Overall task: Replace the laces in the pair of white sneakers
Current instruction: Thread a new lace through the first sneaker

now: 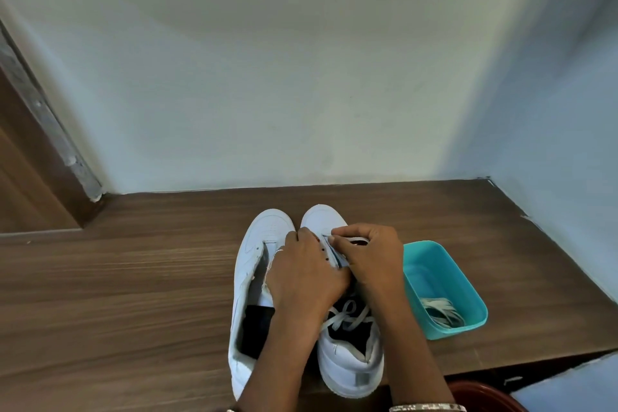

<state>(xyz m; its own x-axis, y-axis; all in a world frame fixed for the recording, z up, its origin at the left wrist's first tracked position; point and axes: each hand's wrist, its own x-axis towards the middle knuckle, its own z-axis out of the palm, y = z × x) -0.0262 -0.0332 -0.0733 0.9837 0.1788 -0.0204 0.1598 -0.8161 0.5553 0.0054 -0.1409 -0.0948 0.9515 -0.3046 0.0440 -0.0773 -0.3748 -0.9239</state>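
Head view, looking down. A pale wall [301, 60] backs a wood-grain table [133, 278] on which the pair of white sneakers stands side by side, toes toward the wall. The left sneaker [257, 244] is unlaced, its throat open and dark inside. The right sneaker [322, 217], just beside it, carries a white lace [347, 316] lying loose across its collar. The left hand [301, 274] rests over the gap between the shoes, fingers pressed together and curled onto the right sneaker's eyelet flap. The right hand [371, 257] pinches the lace between thumb and fingertips at the front eyelets. A teal tub [434, 264], near the right sneaker, holds further laces [441, 311]. A bracelet [428, 407] circles the right wrist.
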